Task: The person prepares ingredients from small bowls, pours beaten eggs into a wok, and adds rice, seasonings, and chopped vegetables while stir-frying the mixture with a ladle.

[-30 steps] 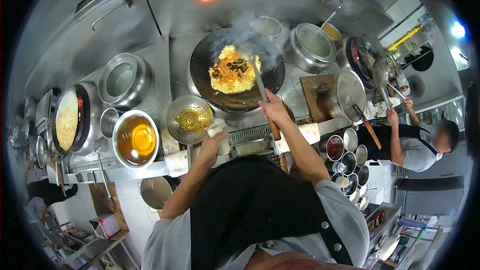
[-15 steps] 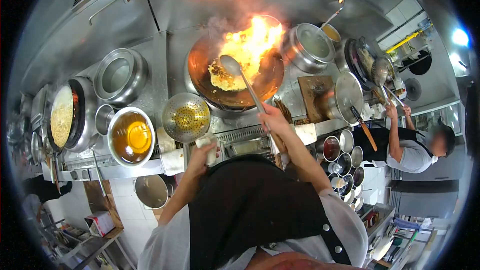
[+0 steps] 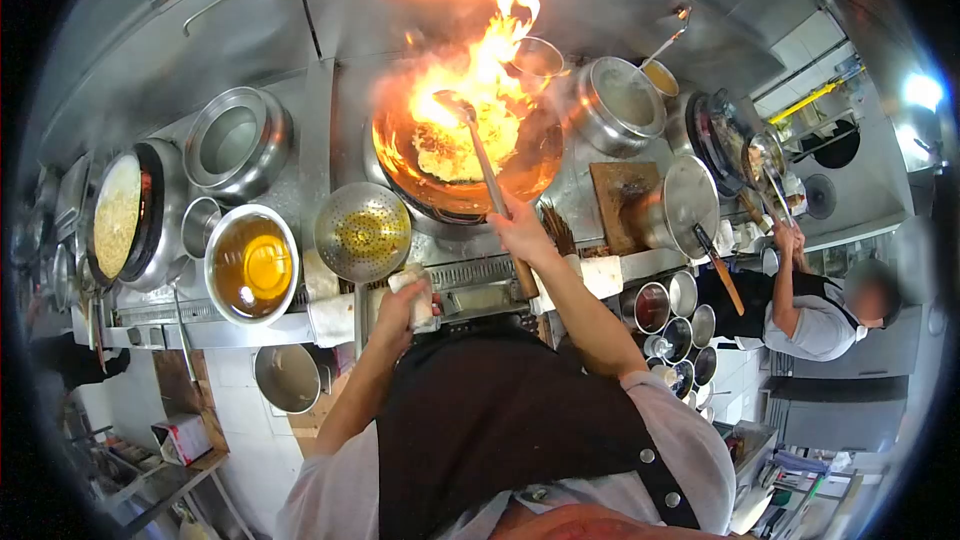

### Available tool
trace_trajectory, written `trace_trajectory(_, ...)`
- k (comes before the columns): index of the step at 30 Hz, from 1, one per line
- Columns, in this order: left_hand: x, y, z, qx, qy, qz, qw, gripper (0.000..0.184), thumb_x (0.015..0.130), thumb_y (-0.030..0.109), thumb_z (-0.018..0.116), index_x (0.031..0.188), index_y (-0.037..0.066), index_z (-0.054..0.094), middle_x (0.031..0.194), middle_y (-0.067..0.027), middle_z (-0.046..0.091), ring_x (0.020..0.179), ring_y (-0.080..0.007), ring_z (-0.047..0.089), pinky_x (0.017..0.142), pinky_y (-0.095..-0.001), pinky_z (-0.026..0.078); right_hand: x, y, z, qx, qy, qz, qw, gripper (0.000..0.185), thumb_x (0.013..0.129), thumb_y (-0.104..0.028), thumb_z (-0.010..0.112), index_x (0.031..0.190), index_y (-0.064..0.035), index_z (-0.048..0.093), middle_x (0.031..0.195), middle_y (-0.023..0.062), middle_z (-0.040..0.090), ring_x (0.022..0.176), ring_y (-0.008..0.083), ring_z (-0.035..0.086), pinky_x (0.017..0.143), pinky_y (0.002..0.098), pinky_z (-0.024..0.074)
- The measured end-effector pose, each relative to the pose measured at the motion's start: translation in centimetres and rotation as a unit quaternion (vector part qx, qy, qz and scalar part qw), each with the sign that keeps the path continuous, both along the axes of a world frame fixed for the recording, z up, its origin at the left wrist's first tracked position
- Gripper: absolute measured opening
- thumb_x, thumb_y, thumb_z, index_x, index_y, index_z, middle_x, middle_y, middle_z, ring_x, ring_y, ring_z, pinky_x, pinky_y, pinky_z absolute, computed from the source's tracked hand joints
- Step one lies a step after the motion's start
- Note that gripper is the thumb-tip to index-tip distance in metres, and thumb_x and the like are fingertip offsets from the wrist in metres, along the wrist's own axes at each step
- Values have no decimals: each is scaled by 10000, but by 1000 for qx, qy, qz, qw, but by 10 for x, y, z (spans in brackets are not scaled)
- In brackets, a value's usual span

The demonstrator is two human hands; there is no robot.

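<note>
My right hand (image 3: 527, 233) is closed around the long handle of a wok ladle (image 3: 484, 162). The ladle's head is over the wok (image 3: 545, 168), among flames (image 3: 490, 60) that rise from the pan. Yellowish food (image 3: 452, 160) lies in the wok, partly covered by the fire. At the stove's front edge, my left hand (image 3: 400, 308) grips a folded white cloth (image 3: 424, 298); whether a wok handle is inside the cloth is hidden. Just left of the wok, a perforated strainer (image 3: 366, 231) holds yellow bits, its handle pointing toward me beside my left hand.
A bowl of amber oil (image 3: 231, 297) stands left of the strainer. Metal pots (image 3: 268, 162) are behind it. To the right are a wooden board (image 3: 612, 185), a lidded-looking pot (image 3: 690, 200) and several seasoning tins (image 3: 682, 295). A co-worker (image 3: 800, 315) stands at the far right.
The flames have spread left across the wok and reach higher. The ladle's head has moved slightly up and back into the fire. My left hand still grips the cloth.
</note>
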State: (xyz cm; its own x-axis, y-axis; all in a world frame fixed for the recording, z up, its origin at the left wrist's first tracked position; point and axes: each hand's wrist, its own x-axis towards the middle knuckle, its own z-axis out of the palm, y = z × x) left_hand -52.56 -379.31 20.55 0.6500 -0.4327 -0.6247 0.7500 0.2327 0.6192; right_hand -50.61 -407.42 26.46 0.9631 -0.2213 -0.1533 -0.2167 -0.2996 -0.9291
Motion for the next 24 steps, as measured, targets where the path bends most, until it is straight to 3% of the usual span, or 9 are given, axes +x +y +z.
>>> trace_trajectory(3, -9, -4, 0, -27, 14, -9, 999, 300, 972, 183, 637, 1211, 15, 572, 971, -144, 707, 731, -225, 696, 603, -339, 580, -12, -30, 18, 30, 134, -15, 990, 606, 928, -125, 617, 1511, -108, 451, 931, 95, 653, 795, 211, 644, 714, 361, 532)
trace_trajectory(4, -12, -12, 2, -40, -6, 1, 999, 294, 983, 196, 624, 1214, 22, 572, 964, -150, 708, 729, -225, 695, 600, -339, 577, -8, -51, -4, -98, 67, 12, 993, 644, 928, -137, 624, 1538, -120, 417, 1044, 154, 673, 933, 255, 656, 822, 404, 529)
trace_trajectory(9, 14, -62, 0, -103, -7, 61, 993, 351, 1058, 427, 486, 1151, 103, 584, 849, -94, 674, 668, -223, 664, 557, -356, 560, -35, -82, 31, -33, 146, -33, 988, 652, 950, -139, 628, 1542, -30, 378, 1226, 200, 678, 1049, 231, 649, 912, 356, 504)
trace_trajectory(11, 39, -76, -2, -97, -39, 20, 994, 474, 1046, 590, 394, 1109, 159, 579, 811, -52, 666, 637, -210, 651, 493, -358, 520, -62, -89, 28, -12, -96, -19, 995, 646, 960, -97, 636, 1535, 17, 366, 1356, 194, 616, 1180, 194, 592, 1010, 307, 450)
trace_trajectory(12, 50, -89, 4, -72, -23, 16, 997, 542, 1005, 694, 367, 1078, 201, 581, 784, -16, 657, 617, -193, 645, 442, -340, 470, -75, -91, 29, -9, -96, -20, 995, 646, 960, -97, 636, 1535, 17, 366, 1356, 194, 616, 1180, 194, 592, 1010, 307, 450)
trace_trajectory(13, 59, -104, 14, -15, 2, 36, 999, 559, 974, 724, 416, 1050, 195, 579, 762, -11, 654, 589, -199, 625, 424, -354, 443, -85, -93, 33, -34, -120, -22, 992, 668, 968, -91, 630, 1569, -61, 338, 1054, 77, 570, 874, 127, 528, 755, 273, 434)
trace_trajectory(14, 73, -118, 15, 23, 4, 39, 999, 487, 977, 663, 467, 1042, 193, 578, 762, -15, 653, 573, -198, 620, 418, -348, 433, -95, -97, 39, -61, -145, -22, 987, 701, 977, -84, 623, 1602, -138, 311, 752, -41, 523, 568, 60, 464, 500, 239, 417)
trace_trajectory(19, 84, -159, -20, 124, -19, 62, 990, 195, 952, 365, 592, 1005, 179, 570, 753, -25, 640, 553, -191, 611, 407, -340, 423, -139, -97, 80, -10, -173, -31, 984, 613, 1001, -120, 615, 1563, -96, 372, 762, -45, 509, 590, 44, 449, 521, 231, 410)
trace_trajectory(24, -13, -175, 7, -50, 54, 243, 967, 68, 874, 125, 565, 924, 159, 535, 705, -24, 584, 564, -195, 599, 430, -347, 466, -155, -133, -2, 121, -18, -52, 991, 343, 1025, -229, 604, 1298, -22, 588, 729, 9, 527, 650, 99, 455, 579, 289, 403)
